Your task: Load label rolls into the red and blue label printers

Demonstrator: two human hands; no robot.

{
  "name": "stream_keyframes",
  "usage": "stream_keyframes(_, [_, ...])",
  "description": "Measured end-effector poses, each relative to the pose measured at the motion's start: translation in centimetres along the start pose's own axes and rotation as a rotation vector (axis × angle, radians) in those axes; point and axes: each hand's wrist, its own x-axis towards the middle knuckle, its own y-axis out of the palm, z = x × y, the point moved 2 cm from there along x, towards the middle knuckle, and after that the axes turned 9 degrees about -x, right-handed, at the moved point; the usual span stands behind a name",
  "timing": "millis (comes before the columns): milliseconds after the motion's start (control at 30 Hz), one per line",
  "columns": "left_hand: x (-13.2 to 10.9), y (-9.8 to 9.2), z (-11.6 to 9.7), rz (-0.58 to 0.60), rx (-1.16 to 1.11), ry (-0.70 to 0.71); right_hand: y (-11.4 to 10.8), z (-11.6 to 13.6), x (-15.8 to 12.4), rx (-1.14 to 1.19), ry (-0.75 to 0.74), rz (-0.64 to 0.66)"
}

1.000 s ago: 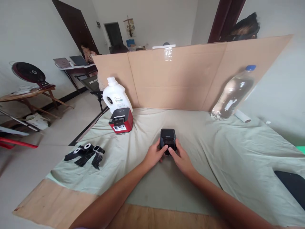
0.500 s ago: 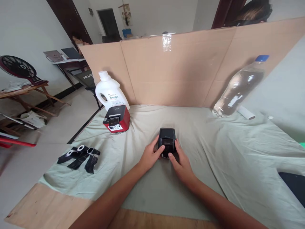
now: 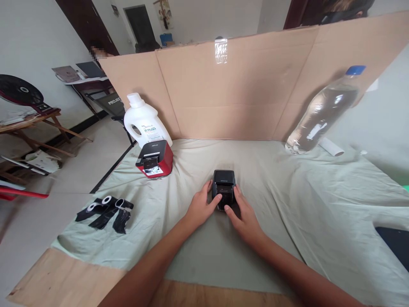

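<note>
A small black label printer (image 3: pixel 224 178) stands on the cloth in front of me, with a dark glossy strip down its front. My left hand (image 3: pixel 201 205) grips it from the left, fingers along its side and the thumb on the front. On the right side my right hand (image 3: pixel 246 215) does the same, its thumb at the lower front edge. Further left is a red and black printer (image 3: pixel 163 158) with a dark strip hanging from its front. Several rolls of black film or tape (image 3: pixel 108 212) lie nearer on the left, their ends unrolled.
A white detergent jug (image 3: pixel 147 119) stands behind the red printer. Cardboard (image 3: pixel 230 98) walls off the back. A big plastic bottle (image 3: pixel 324 111) leans at the right by a white tube (image 3: pixel 331 147). A dark flat object (image 3: pixel 394 245) lies at the right edge.
The camera view has shifted slightly. Both hands keep nearly the same hold on the black label printer, and the objects on the cloth stay put.
</note>
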Motion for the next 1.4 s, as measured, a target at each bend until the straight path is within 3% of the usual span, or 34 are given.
stream_keyframes(433, [0.2, 0.0, 1.2, -0.101, -0.209, -0.050, -0.8, 0.4, 1.4, 0.051, -0.007, 0.000])
stream_keyframes(733, [0.4, -0.1, 1.5, -0.119, -0.241, -0.056, -3.5, 0.3, 7.7, -0.056, -0.149, -0.059])
stream_keyframes(867, [0.4, -0.1, 1.7, -0.111, -0.247, -0.084, -4.0, -0.7, 10.3, -0.035, -0.117, -0.050])
stream_keyframes(1000, [0.4, -0.1, 1.6, -0.100, -0.306, -0.158, -4.1, -1.7, 11.1, -0.008, -0.085, 0.019])
stream_keyframes(1167, [0.8, -0.2, 1.6, -0.112, -0.402, -0.232, -4.5, -1.1, 11.7, -0.296, -0.085, 0.028])
stream_keyframes(1300, [1.0, -0.2, 2.0, -0.111, -0.382, -0.255, -4.0, 0.7, 13.4, -0.623, -0.043, 0.234])
stream_keyframes(1400, [0.9, -0.2, 2.1, -0.106, -0.356, -0.244, -3.3, 1.7, 14.7, -0.709, -0.022, 0.348])
